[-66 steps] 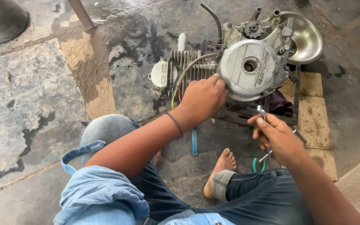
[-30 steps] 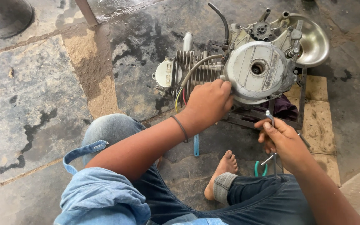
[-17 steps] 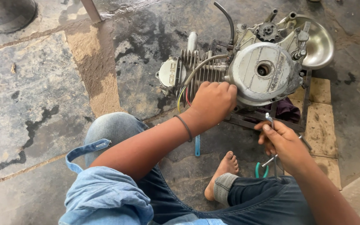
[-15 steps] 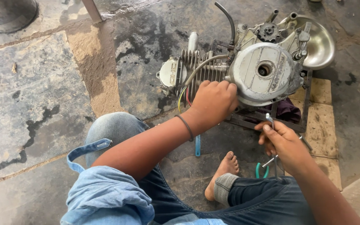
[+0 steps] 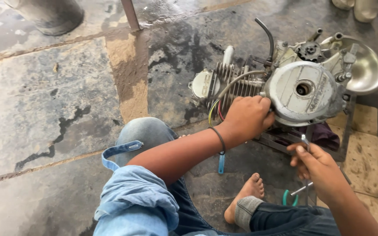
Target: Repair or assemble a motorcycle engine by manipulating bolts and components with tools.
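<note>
A person sits on a stained stone floor [image 5: 57,109] before a small motorcycle engine [image 5: 285,87] that rests on a metal frame [image 5: 285,144]. The left hand [image 5: 246,117] presses against the lower left edge of the engine's round grey side cover [image 5: 305,92], fingers curled onto it, a dark band on the wrist. The right hand [image 5: 318,168] holds a slim metal tool [image 5: 305,140] upright just below the cover. A shiny metal bowl [image 5: 366,70] lies behind the engine. A bare foot [image 5: 246,194] rests on the floor near green-handled pliers [image 5: 290,196], and a blue-handled tool [image 5: 221,164] lies under the left forearm.
</note>
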